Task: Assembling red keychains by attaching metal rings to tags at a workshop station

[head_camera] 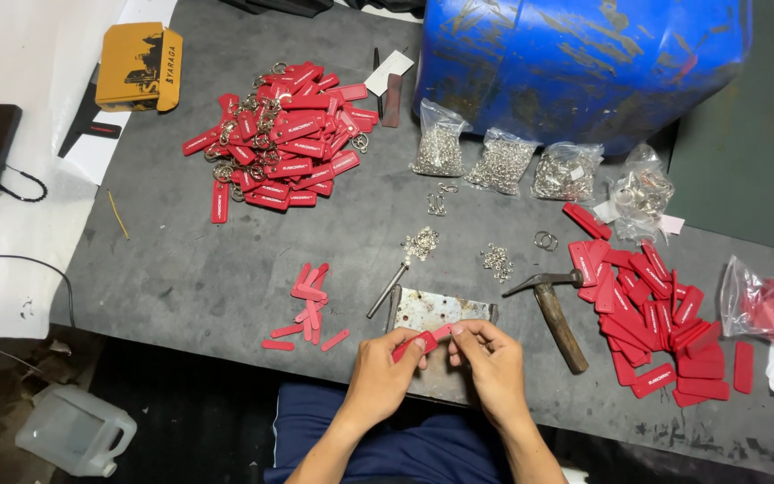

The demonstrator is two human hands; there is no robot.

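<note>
Both hands, the left hand (385, 369) and right hand (487, 363), pinch one red tag (416, 344) between them over a metal plate (441, 312) at the table (208, 269) edge. A hammer (555, 314) lies just right. Farther off, tag heaps (281, 139) and ring bags (502, 161) front a blue drum (584, 63), cut off.

Both forearms are bare, with no sleeves, gloves, rings or watch showing. The left hand (385, 369) and right hand (492, 363) have short nails. Dark blue cloth covers the lap.
</note>
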